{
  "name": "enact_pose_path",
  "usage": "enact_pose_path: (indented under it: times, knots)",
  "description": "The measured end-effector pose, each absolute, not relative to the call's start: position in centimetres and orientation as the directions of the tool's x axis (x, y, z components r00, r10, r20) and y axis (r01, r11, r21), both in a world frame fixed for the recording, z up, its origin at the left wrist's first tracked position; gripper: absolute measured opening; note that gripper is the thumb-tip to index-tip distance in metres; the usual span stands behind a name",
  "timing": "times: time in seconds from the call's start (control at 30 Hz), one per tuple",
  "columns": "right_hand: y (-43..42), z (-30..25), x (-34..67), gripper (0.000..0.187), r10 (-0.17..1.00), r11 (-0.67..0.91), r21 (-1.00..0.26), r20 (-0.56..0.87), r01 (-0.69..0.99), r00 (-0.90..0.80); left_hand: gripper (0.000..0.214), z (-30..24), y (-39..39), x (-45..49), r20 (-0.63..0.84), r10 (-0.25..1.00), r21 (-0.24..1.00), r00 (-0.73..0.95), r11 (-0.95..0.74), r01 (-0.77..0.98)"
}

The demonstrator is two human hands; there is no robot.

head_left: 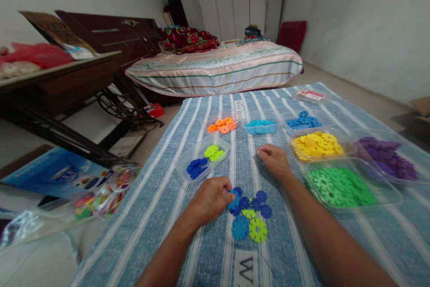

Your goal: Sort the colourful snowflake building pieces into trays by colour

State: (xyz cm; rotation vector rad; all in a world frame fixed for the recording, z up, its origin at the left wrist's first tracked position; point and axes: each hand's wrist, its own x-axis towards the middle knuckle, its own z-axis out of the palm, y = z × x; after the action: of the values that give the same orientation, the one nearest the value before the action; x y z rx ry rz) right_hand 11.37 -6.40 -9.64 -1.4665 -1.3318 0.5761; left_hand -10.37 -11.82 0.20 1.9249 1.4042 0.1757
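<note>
My left hand is closed in a pinch at the edge of a blue notched disc. That disc adjoins a cluster of linked dark blue discs around a lime disc. In front of the cluster, on the cloth side near me, are another blue disc and a larger-looking lime disc. My right hand is apart from the cluster, beyond it and to the right. Its fingers are curled together; whatever is between them, if anything, is hidden.
Left of the hands, a clear tray holds dark blue and lime discs. Clear boxes of orange, light blue, blue, yellow, purple and green discs stand on the striped cloth. A bed is beyond.
</note>
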Motion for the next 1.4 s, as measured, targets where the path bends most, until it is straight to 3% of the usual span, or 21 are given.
enact_pose_path:
  times: [0.23,0.33,0.43,0.5,0.63,0.77,0.93,1.07,1.23,1.4]
  knots:
    - [-6.2,-9.9,11.3,0.019,0.918,0.163,-0.889,0.295,0.428,0.263,0.006,1.4,-8.1,-4.8,-0.326,0.841,0.797,0.431,-0.001,0.604]
    - [-6.2,-9.9,11.3,0.019,0.921,0.169,-0.889,0.296,0.426,0.254,0.01,3.2,-6.0,0.1,-0.16,0.875,0.914,0.456,-0.043,0.403]
    - [-6.2,-9.6,11.3,0.02,0.92,0.169,-0.886,0.299,0.431,0.254,0.032,5.8,-4.3,4.2,0.004,0.87,0.98,0.492,-0.101,0.171]
    - [-6.2,-9.4,11.4,0.019,0.921,0.168,-0.888,0.296,0.428,0.254,0.032,6.9,-3.7,5.2,0.078,0.868,0.974,0.491,-0.172,0.148]
    - [-6.4,-9.2,11.4,0.02,0.923,0.155,-0.883,0.289,0.443,0.254,0.015,6.3,-4.3,2.8,0.119,0.823,0.865,0.555,-0.361,0.349]
    - [-6.5,-9.4,11.5,0.021,0.921,0.153,-0.884,0.29,0.443,0.26,0.012,4.1,-7.2,-2.7,-0.079,0.73,0.645,0.679,-0.482,0.593]
    - [-6.4,-9.5,11.5,0.021,0.921,0.142,-0.88,0.286,0.452,0.266,0.014,2.1,-12.2,-7.8,-0.342,0.705,0.433,0.622,-0.469,0.77]
    - [-6.5,-9.4,11.5,0.02,0.92,0.125,-0.881,0.276,0.457,0.28,0.017,0.8,-15.5,-9.3,-0.374,0.742,0.31,0.556,-0.465,0.829]
    - [-6.7,-9.4,11.5,0.022,0.92,0.12,-0.884,0.27,0.452,0.283,0.023,-0.3,-17.3,-9.4,-0.354,0.8,0.251,0.485,-0.418,0.873]
    - [-6.7,-9.3,11.4,0.022,0.921,0.122,-0.885,0.27,0.449,0.281,0.017,-0.5,-17.2,-9.5,-0.371,0.765,0.335,0.526,-0.418,0.845]
